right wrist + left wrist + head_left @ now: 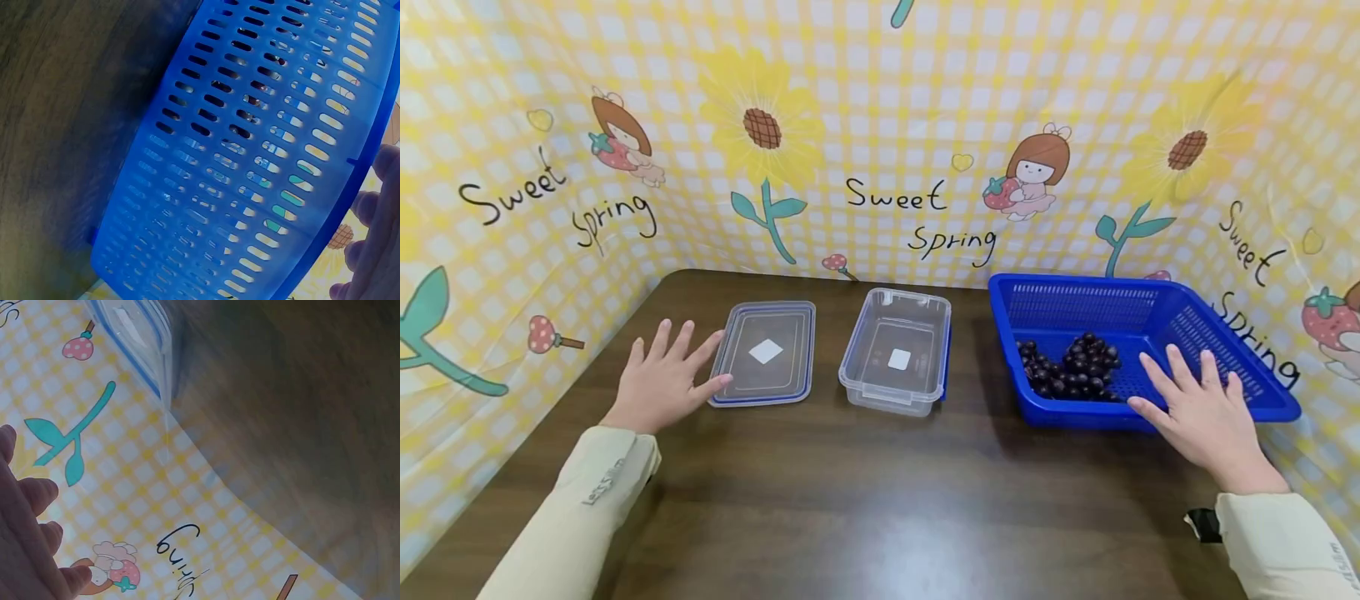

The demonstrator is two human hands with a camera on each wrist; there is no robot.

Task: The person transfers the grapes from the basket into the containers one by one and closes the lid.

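Left of frame: left hand, fingers released, by clear lid | centre: clear box | right: right hand, fingers released, by blue basket of grapes

"Sweet Spring" on the checked backdrop, small unclear lettering on both sleeves.

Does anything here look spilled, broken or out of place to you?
No, nothing stands out. The dark grapes are bunched toward the left of the blue basket, with none visibly spilled. The clear container stands upright, and the lid lies flat beside it. I see no damage.
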